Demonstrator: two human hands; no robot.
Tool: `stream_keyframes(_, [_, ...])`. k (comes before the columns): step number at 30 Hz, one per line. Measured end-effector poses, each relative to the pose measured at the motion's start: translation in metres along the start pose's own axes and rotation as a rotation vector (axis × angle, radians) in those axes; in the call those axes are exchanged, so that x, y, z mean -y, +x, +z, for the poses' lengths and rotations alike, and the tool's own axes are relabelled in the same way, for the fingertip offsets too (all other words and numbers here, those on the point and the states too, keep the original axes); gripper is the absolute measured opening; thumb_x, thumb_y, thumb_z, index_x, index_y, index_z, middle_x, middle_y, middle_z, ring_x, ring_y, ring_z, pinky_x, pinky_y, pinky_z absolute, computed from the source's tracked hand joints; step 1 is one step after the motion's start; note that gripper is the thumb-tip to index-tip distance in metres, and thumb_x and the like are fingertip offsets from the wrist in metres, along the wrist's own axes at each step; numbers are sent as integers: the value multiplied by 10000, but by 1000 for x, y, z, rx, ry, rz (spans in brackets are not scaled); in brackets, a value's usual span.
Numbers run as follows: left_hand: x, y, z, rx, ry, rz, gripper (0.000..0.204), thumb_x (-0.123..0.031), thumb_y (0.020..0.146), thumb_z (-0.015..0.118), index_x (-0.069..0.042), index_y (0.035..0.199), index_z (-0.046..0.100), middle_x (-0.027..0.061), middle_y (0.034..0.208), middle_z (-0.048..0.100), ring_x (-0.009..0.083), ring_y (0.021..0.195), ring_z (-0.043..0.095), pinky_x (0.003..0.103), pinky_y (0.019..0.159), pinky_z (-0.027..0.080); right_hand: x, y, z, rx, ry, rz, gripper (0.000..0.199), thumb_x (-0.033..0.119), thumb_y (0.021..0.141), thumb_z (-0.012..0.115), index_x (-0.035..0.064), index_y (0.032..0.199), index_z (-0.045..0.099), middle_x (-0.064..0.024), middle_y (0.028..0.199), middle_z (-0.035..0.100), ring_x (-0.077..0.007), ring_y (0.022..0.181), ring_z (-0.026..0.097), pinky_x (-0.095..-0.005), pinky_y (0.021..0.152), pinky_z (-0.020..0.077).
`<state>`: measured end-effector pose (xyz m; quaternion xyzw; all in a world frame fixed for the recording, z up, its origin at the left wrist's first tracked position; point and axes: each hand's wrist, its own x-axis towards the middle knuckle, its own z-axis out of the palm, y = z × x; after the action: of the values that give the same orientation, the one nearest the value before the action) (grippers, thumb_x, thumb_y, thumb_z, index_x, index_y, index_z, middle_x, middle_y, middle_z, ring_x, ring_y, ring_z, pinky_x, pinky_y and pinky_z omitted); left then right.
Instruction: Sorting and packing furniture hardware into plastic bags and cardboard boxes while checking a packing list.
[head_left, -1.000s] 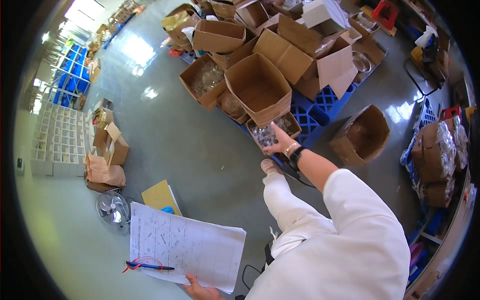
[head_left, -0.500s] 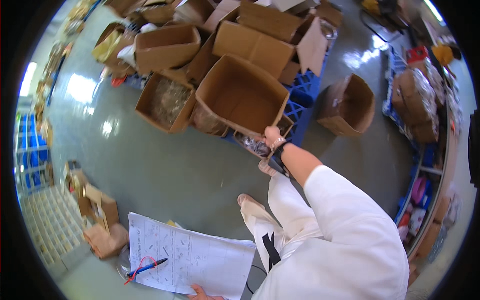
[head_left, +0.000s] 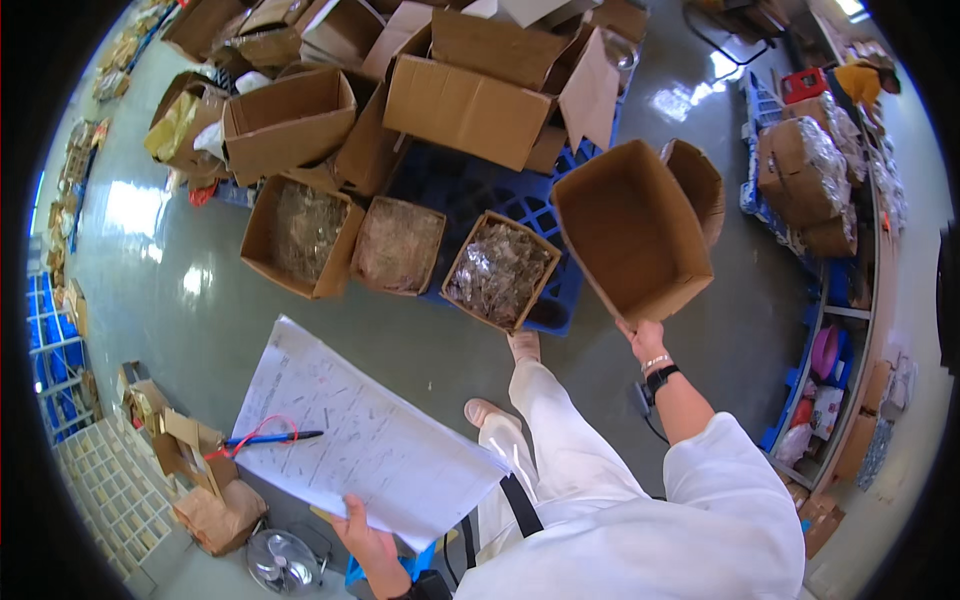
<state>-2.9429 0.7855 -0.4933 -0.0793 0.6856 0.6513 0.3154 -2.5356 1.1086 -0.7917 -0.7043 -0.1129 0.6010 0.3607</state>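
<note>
1. And there it goes: the big box (head_left: 625, 240) has swung off the pallet (head_left: 553, 318) and out past its right edge, clear of the spot it covered half a second ago.
2. Your right hand (head_left: 643, 338) is closed on the big box's near bottom corner, the same corner it had then, with your arm now reaching farther right.
3. The box's open mouth faces up toward you, bare inside; whether its base touches the floor, you can't tell from here. It now partly hides the floor box (head_left: 703, 185) behind it.
4. Look what that uncovers! The near box (head_left: 541, 285) sits fully in view at the pallet's near right corner, heaped with clear plastic (head_left: 500, 265).
5. Just left of it, along the near edge, the middle box (head_left: 434, 245) shows its whole top too, where the big box was in the way. The left box (head_left: 338, 250) stands beside that one, also filled.
6. Over on your other side, your left hand (head_left: 365, 545) grips the papers (head_left: 350, 440) by their lower edge, thumb on top. They've tipped more steeply, yet the pen (head_left: 272, 438) stays on the sheet.
7. So access to those two boxes looks better, though neither of your hands is free.
</note>
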Motion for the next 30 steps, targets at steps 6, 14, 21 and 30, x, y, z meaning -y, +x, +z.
stream_keyframes(6, [90,63,27,-79,85,-178,425,-101,921,568,-16,1312,425,125,1263,516,240,1151,503,404,1003,381,-46,91,85,34,29,105,339,16,917,438,47,1251,399,-136,1213,523,-320,1009,593,-475,848,562])
stream_keyframes(14, [175,140,43,-126,74,-266,463,-94,915,581,3,1332,405,119,1276,515,222,1149,501,365,998,381,-64,111,88,-194,283,11,416,-1,897,425,82,1302,388,-138,1223,495,-356,995,566,-541,781,571])
stream_keyframes(21, [251,271,61,20,187,-309,502,-104,920,568,22,1361,363,125,1322,484,235,1181,475,362,1023,351,-40,208,36,-40,28,279,305,101,953,467,-78,1199,452,-189,1166,545,-342,1049,590,-354,789,587])
stream_keyframes(30, [350,457,135,81,93,-317,466,-112,938,541,-9,1355,360,112,1320,462,246,1179,468,419,1031,350,-118,215,116,71,205,448,451,173,930,570,-89,1251,391,-186,1264,489,-322,1225,460,-418,1017,417])
